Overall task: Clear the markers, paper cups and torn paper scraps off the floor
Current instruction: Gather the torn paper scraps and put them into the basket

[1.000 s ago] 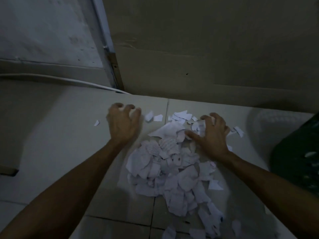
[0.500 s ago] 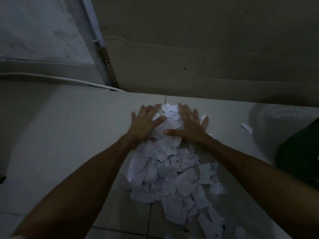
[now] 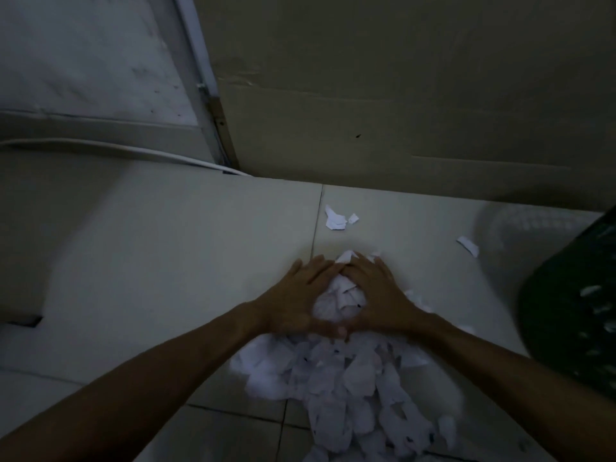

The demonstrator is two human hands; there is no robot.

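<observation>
Fingers (image 3: 320,271) of the left hand (image 3: 293,301) and right hand (image 3: 376,295) lie nearly straight, tips meeting, palms cupped over the far end of the torn paper scraps (image 3: 350,371); half a second ago both hands were spread flat further out. The heap on the tiled floor (image 3: 166,261) now sits closer to the person. Three loose scraps remain beyond: two (image 3: 335,220) together, one (image 3: 468,245) near the dark green basket (image 3: 573,311)
</observation>
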